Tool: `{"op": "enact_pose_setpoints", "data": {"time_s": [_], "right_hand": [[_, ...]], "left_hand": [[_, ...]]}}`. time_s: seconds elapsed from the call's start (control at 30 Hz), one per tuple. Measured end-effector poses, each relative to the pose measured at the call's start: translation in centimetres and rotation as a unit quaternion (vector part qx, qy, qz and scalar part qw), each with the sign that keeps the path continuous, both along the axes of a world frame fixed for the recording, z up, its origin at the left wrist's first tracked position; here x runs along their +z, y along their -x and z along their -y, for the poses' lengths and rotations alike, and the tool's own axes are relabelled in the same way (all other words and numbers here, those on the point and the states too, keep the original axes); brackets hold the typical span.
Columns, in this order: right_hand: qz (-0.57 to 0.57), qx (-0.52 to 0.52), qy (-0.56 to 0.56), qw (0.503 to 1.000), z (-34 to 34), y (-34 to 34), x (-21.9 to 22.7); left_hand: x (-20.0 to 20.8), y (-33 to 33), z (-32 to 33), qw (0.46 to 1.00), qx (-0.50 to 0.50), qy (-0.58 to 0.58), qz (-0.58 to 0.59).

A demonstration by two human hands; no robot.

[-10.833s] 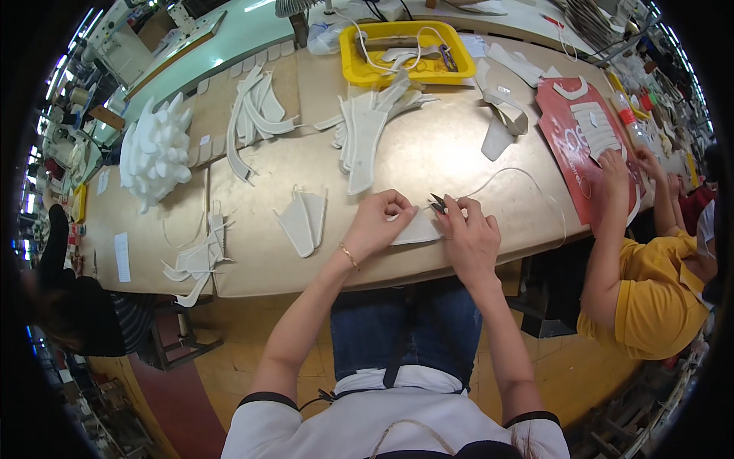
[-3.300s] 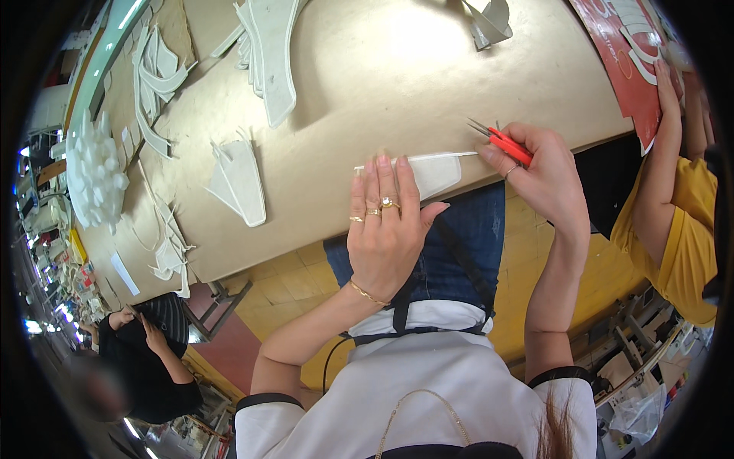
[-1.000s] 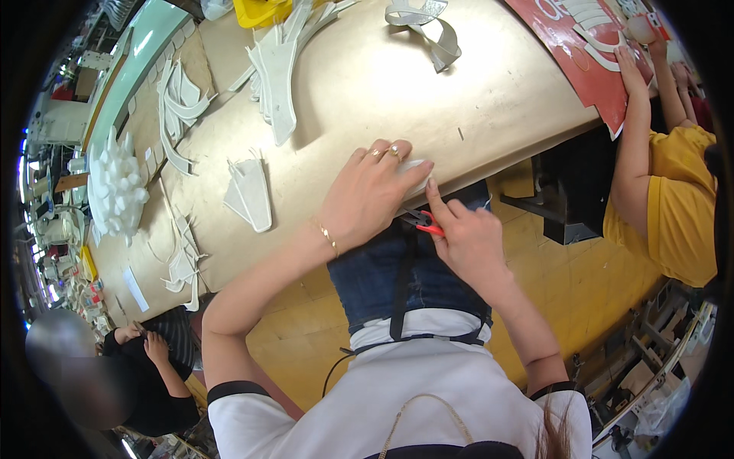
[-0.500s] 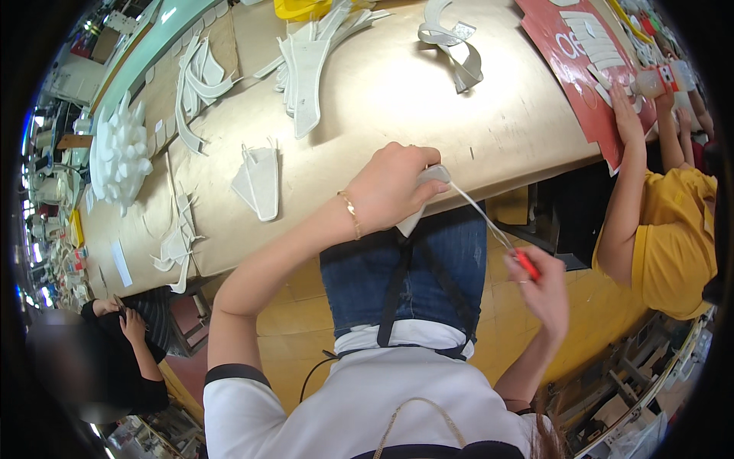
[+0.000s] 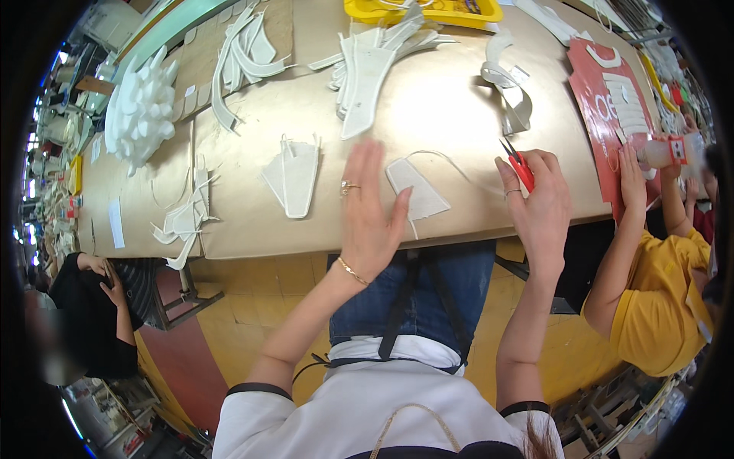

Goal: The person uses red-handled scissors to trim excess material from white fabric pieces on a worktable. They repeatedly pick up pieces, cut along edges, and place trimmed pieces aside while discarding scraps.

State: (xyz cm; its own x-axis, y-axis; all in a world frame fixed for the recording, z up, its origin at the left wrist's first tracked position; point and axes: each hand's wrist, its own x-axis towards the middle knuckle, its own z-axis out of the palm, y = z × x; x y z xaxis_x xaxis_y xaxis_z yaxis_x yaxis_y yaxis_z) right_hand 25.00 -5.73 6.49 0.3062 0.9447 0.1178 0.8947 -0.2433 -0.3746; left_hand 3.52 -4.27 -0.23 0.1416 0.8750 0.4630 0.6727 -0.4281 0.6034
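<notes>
My left hand [image 5: 371, 210] is over the table near its front edge, fingers stretched out and thumb spread, with nothing in its grasp. Beside its thumb a pale grey, wedge-shaped piece of material [image 5: 419, 191] lies flat, a thin white cord trailing from its top and a short end from its bottom. In my right hand [image 5: 539, 206] are small red-handled scissors [image 5: 522, 170], their dark blades pointing up and left above the table. A similar pale piece [image 5: 297, 177] with a raised white edge rests to the left of my left hand.
Bundles of pale strips [image 5: 367, 73] and a coiled band [image 5: 508, 96] lie farther back. A yellow tray [image 5: 489, 14] stands at the far edge. White foam-like shapes [image 5: 145, 111] are heaped at left. At right, a person in yellow [image 5: 650, 283] works over a red sheet [image 5: 592, 99].
The wedge-shaped piece has left my left hand and now lies on the table. My left hand has opened. My right hand has risen from beyond the table edge to above it, still with the scissors.
</notes>
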Motion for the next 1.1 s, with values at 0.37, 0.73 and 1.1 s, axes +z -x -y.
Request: {"op": "enact_pose_setpoints", "data": {"time_s": [0.37,0.73,1.1], "right_hand": [[-0.075,0.136,0.129,0.979,-4.8,4.2,-2.5],[-0.262,0.071,0.232,0.934,-4.3,5.4,-1.4],[-0.235,-0.008,0.195,0.952,-4.6,7.1,-2.6]], "left_hand": [[-0.5,2.1,-1.0,0.973,-0.110,0.025,-0.201],[-1.5,1.9,0.4,0.984,-0.069,0.010,-0.162],[-1.0,1.8,0.7,0.974,-0.070,0.016,-0.216]]}}
